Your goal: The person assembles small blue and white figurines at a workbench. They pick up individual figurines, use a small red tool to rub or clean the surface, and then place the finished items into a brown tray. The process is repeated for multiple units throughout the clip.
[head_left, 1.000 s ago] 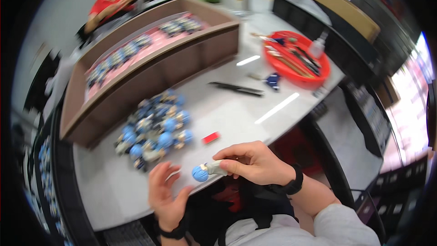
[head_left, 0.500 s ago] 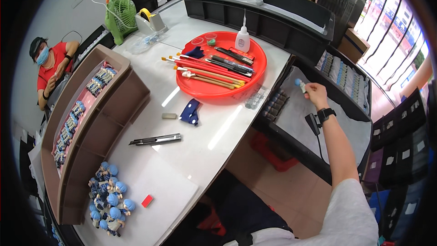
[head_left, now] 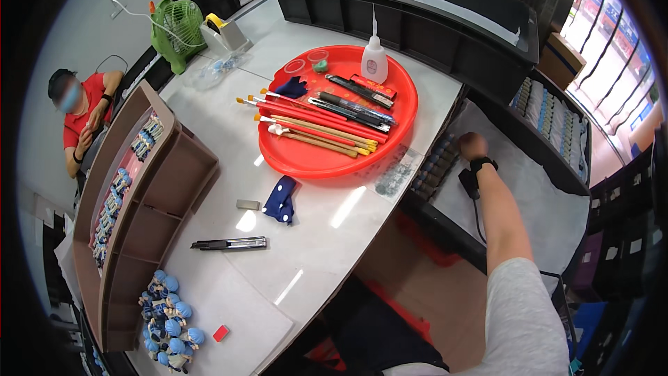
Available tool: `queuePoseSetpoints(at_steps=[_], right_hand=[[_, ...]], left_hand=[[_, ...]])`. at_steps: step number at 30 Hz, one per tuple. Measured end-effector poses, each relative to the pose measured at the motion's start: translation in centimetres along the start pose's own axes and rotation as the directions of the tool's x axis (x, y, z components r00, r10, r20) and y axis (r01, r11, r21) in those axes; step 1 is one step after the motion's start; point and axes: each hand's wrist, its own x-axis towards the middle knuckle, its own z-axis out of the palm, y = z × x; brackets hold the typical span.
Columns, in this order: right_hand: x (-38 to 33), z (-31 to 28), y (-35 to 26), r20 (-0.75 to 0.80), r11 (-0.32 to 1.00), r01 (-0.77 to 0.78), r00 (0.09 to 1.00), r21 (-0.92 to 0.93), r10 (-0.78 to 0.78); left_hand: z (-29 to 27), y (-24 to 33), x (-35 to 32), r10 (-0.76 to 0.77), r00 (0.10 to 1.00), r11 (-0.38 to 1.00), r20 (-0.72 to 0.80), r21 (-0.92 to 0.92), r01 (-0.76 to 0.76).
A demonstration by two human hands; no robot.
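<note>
My right hand (head_left: 474, 146) reaches into a black tray (head_left: 445, 221) at the right, lined with a pale sheet (head_left: 518, 174). It is beside a row of small figurines (head_left: 435, 164) along the tray's left side. Its fingers are blurred and turned away, so whether it holds anything is hidden. A black strap with a small cabled device (head_left: 468, 182) is on that wrist. My left hand is out of view. A heap of blue-haired figurines (head_left: 172, 327) lies on the table at the lower left, next to a red block (head_left: 220, 333).
A red tray (head_left: 292, 167) holds brushes, pens and a white squeeze bottle (head_left: 374, 64). A utility knife (head_left: 229, 244), grey eraser (head_left: 248, 205) and dotted blue cloth (head_left: 280, 200) lie nearby. A brown bin (head_left: 163, 216) of figurines stands left; beyond it sits a person (head_left: 87, 115).
My right hand has moved down to the row of figurines in the black tray. The blue-headed figurine it held is no longer distinguishable. The view has shifted slightly.
</note>
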Motion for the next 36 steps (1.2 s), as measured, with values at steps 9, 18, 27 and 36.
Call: queuePoseSetpoints(at_steps=[9, 18, 27, 36], right_hand=[[-1.4, -1.6, -2.0, -0.176, 0.996, -0.086, 0.98, 0.019, 0.088], [-2.8, -6.4, -3.1, -0.332, 0.902, 0.298, 0.924, 0.313, -0.19], [-25.2, -12.7, -27.0, -0.041, 0.41, 0.43, 0.729, 0.804, -0.683], [-37.1, -7.2, -37.3, -0.034, 0.178, 0.447, 0.428, 0.877, -0.903]], left_hand=[[-0.3, -0.2, 0.5, 0.174, 0.961, 0.864, 0.214, 0.436, -0.253], [1.0, 2.0, -2.3, 0.212, 0.973, 0.448, 0.091, 0.876, -0.18], [4.2, -1.2, -9.0, 0.19, 0.981, 0.746, 0.03, 0.645, -0.164], [10.1, -4.9, -11.9, 0.432, 0.901, 0.631, -0.045, 0.729, -0.266]])
